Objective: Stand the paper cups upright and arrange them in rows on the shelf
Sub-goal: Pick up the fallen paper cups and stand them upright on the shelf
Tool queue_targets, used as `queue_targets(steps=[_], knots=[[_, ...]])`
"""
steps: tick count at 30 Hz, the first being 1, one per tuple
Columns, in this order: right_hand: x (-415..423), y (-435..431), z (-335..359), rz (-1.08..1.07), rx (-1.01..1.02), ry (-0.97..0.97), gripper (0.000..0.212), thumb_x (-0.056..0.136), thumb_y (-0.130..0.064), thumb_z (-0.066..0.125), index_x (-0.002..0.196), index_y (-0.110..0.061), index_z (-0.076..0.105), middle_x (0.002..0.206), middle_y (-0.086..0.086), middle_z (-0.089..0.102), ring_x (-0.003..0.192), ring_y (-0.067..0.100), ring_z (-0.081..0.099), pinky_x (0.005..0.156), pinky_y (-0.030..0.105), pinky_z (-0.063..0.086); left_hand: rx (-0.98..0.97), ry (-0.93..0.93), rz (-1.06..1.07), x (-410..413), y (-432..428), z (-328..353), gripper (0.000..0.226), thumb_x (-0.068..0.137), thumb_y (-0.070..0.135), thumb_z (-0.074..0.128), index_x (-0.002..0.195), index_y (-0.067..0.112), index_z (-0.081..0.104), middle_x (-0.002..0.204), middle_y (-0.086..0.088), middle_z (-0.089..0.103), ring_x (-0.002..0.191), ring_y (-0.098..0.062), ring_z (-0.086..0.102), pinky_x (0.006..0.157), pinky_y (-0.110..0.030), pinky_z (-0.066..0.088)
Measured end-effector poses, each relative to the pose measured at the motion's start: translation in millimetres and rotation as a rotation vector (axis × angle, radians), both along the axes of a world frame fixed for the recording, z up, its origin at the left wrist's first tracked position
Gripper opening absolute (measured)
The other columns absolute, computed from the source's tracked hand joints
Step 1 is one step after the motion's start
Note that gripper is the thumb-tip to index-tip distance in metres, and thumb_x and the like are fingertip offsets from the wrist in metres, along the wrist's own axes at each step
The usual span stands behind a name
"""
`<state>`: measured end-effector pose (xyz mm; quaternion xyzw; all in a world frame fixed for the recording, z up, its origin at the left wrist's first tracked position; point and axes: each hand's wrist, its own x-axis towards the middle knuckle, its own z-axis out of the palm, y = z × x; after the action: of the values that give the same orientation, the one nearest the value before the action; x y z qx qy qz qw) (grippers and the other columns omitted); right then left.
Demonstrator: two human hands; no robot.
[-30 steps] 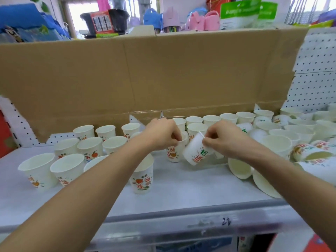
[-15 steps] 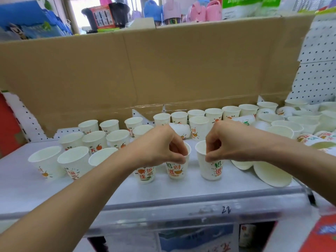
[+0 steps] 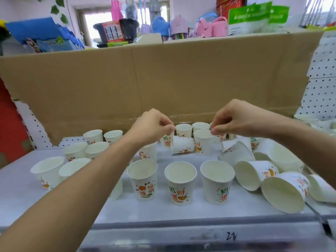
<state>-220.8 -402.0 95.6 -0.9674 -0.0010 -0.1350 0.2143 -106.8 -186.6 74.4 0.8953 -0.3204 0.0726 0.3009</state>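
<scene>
1. My left hand [image 3: 152, 127] hovers over the middle of the shelf [image 3: 163, 213] with its fingers curled in and the thumb pressed to the forefinger. A back cup [image 3: 166, 141] stands just beneath it. I cannot tell whether the hand nips that rim or holds nothing.
2. My right hand [image 3: 234, 119] hangs beside it at about the same height, curled the same way. Its fingertips [image 3: 212, 132] meet right at the rim of an upright cup [image 3: 203, 144]. I cannot tell whether they truly grip it.
3. Between the two hands a toppled cup [image 3: 182, 144] lies on its side, touching that upright cup.
4. Nearer to me, a front row of three cups [image 3: 180, 180] stands upright with mouths open upward.
5. To the right, the fallen cups [image 3: 254, 174] lie on their sides, crowded against one another near the shelf's front edge.
6. To the left, partly under my forearm, the left cups [image 3: 47, 171] stand upright in rows.
7. A cardboard sheet [image 3: 163, 79] stands along the back of the shelf, with white pegboard [image 3: 321, 84] showing beyond it.
</scene>
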Motion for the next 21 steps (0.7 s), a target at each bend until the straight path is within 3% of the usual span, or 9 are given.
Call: queue_targets(steps=[3,6,8,10,12,15,21], knots=[[34.2,-13.0,-11.4,-0.019,-0.090,0.015,0.004,0.082,-0.028,0.072,0.084,-0.026,0.075,0.088,-0.006,0.073,0.076,0.013,0.067,0.069,0.037,0.058,0.191,-0.011,0.134,21.3,-28.9,-7.8,0.024,0.086,0.035,0.064,0.103,0.018,0.068,0.097,0.001,0.070,0.089,-0.023,0.065,0.083,-0.040,0.055],[63.2,-19.9,-22.7,-0.057,-0.218,0.112,0.039,0.084,-0.035,0.068,0.119,-0.018,0.065,0.118,0.003,0.065,0.101,0.018,0.061,0.084,0.031,0.050,0.367,0.043,0.187,32.6,-52.8,-19.4,0.028,0.089,0.037,0.060,0.097,0.011,0.055,0.094,-0.007,0.065,0.079,-0.027,0.063,0.076,-0.035,0.055],[77.9,-21.2,-29.4,-0.087,-0.224,0.178,0.056,0.084,-0.040,0.068,0.131,-0.012,0.055,0.128,0.008,0.060,0.110,0.023,0.059,0.092,0.036,0.049,0.450,0.054,0.227,38.0,-62.9,-26.5,0.035,0.089,0.038,0.059,0.111,0.011,0.052,0.107,-0.006,0.062,0.092,-0.027,0.059,0.077,-0.033,0.049],[88.7,-20.2,-33.7,-0.114,-0.204,0.208,0.052,0.082,-0.044,0.069,0.119,-0.009,0.058,0.117,0.011,0.064,0.099,0.025,0.062,0.085,0.038,0.052,0.494,0.038,0.279,42.8,-69.8,-32.3,0.060,0.088,0.036,0.062,0.136,0.009,0.039,0.130,-0.006,0.054,0.110,-0.028,0.054,0.082,-0.035,0.045],[95.6,-17.7,-36.7,-0.136,-0.179,0.222,0.044,0.081,-0.047,0.069,0.100,-0.009,0.056,0.096,0.008,0.064,0.082,0.022,0.059,0.067,0.034,0.048,0.472,0.026,0.326,46.9,-75.6,-36.9,0.076,0.085,0.028,0.064,0.147,0.012,0.023,0.139,-0.005,0.048,0.119,-0.029,0.052,0.082,-0.035,0.044],[100.5,-12.0,-40.5,-0.160,-0.174,0.227,0.040,0.081,-0.047,0.069,0.094,-0.014,0.051,0.085,0.001,0.056,0.078,0.020,0.054,0.060,0.031,0.040,0.401,0.010,0.349,51.2,-79.2,-39.8,0.065,0.082,0.019,0.066,0.138,0.016,0.034,0.126,-0.006,0.056,0.115,-0.029,0.054,0.075,-0.033,0.042],[104.1,-8.0,-45.8,-0.181,-0.222,0.218,0.050,0.079,-0.044,0.071,0.117,-0.014,0.055,0.111,0.004,0.063,0.094,0.024,0.059,0.072,0.033,0.049,0.262,-0.118,0.255,47.7,-57.4,-26.1,0.032,0.079,0.020,0.068,0.109,0.029,0.064,0.110,0.004,0.068,0.104,-0.023,0.061,0.073,-0.030,0.045]])
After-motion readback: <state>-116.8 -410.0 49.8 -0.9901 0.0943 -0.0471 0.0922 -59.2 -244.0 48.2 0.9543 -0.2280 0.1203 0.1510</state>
